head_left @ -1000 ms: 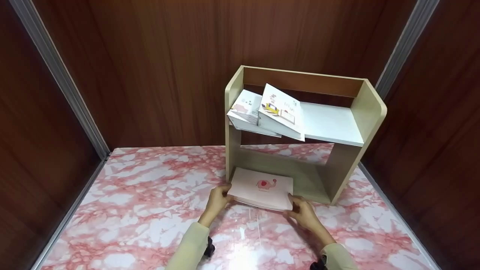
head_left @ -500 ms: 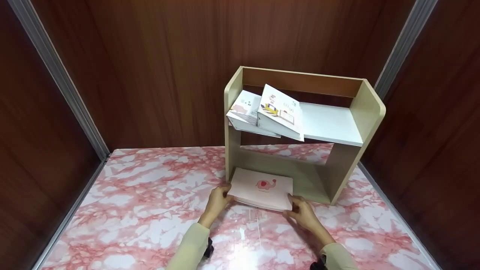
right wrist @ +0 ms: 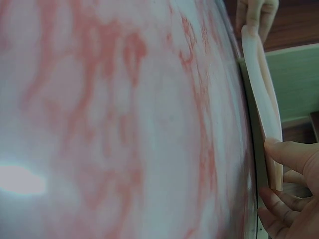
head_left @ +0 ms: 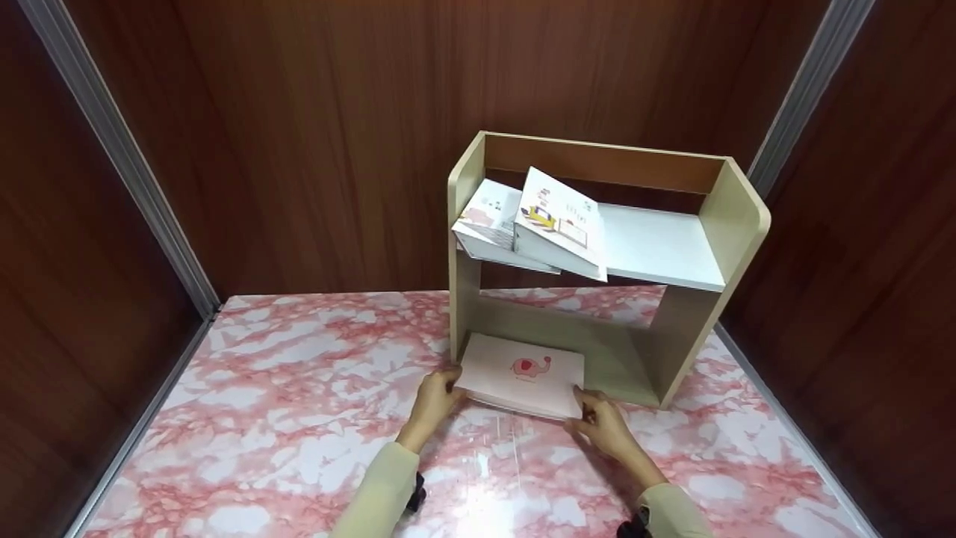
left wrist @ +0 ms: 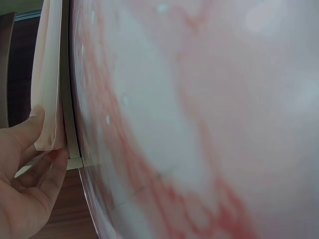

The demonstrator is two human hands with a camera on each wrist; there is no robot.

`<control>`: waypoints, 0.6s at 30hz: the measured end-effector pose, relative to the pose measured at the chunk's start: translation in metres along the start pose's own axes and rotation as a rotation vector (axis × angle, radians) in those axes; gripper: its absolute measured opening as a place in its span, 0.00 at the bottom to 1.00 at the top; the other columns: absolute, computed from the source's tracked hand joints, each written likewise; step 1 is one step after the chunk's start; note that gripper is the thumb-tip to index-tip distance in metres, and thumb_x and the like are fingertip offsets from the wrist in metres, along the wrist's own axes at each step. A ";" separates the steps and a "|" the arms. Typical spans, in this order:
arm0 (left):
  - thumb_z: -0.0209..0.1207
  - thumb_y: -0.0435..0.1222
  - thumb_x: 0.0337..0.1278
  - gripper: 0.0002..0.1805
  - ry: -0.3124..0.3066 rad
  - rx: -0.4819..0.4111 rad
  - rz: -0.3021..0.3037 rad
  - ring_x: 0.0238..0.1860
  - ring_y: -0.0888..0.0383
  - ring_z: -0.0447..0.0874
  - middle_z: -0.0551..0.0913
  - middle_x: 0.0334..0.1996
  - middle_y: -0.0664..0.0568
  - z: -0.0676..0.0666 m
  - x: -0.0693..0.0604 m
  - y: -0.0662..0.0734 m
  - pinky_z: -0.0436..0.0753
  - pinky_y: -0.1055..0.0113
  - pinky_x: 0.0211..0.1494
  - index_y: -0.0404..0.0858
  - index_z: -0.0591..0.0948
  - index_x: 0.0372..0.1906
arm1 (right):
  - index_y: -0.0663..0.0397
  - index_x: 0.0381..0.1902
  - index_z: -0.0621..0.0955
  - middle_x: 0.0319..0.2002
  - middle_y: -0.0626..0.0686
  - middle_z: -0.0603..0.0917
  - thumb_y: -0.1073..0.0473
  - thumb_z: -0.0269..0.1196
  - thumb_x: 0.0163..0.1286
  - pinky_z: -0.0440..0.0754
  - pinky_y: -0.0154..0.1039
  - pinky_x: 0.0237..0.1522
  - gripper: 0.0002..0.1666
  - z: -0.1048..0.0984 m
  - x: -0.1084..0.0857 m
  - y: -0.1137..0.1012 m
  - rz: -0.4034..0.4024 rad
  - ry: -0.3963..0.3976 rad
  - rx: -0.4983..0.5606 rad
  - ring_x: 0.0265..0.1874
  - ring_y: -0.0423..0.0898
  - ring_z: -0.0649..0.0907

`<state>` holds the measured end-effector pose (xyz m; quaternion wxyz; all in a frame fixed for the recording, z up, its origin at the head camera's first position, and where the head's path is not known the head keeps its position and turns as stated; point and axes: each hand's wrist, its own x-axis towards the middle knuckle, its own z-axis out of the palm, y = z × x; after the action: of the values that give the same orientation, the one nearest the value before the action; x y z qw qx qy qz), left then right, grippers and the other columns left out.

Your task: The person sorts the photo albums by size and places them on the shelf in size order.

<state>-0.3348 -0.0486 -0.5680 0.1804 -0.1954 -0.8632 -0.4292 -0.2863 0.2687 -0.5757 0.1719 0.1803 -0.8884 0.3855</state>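
A pale pink book (head_left: 515, 373) with a red elephant on its cover lies flat in the lower left of the wooden bookshelf (head_left: 743, 209), its front edge jutting toward me. At its front left corner my left hand (head_left: 433, 400) pinches it, thumb above and fingers below in the left wrist view, where the book's page edge (left wrist: 50, 84) shows. My right hand (head_left: 606, 427) grips the front right corner; in the right wrist view the thumb (right wrist: 289, 154) presses the book's edge and the other fingers curl beneath.
On the white upper shelf (head_left: 661, 239), two white illustrated books lean leftward: a front one (head_left: 564, 224) and another (head_left: 489, 217) behind it at the left. The shelf stands on a red-and-white marbled table (head_left: 299, 418) before a dark wood panel wall (head_left: 299, 149).
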 end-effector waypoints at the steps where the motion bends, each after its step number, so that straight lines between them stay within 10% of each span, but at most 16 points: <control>1: 0.62 0.22 0.42 0.16 0.001 -0.004 -0.001 0.50 0.43 0.79 0.81 0.47 0.38 0.000 0.000 0.000 0.78 0.54 0.51 0.27 0.82 0.43 | 0.74 0.55 0.73 0.43 0.62 0.78 0.67 0.71 0.49 0.74 0.32 0.27 0.35 0.000 0.000 0.000 0.010 -0.002 0.001 0.25 0.43 0.74; 18: 0.60 0.24 0.46 0.14 -0.006 0.060 -0.002 0.33 0.52 0.78 0.83 0.39 0.38 0.001 -0.001 0.000 0.79 0.59 0.35 0.28 0.82 0.43 | 0.74 0.55 0.73 0.39 0.62 0.77 0.68 0.70 0.50 0.72 0.30 0.26 0.33 0.002 0.002 -0.002 0.041 -0.005 -0.013 0.24 0.41 0.73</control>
<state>-0.3339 -0.0475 -0.5693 0.1834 -0.1905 -0.8763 -0.4026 -0.2876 0.2656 -0.5745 0.1627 0.1620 -0.8949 0.3826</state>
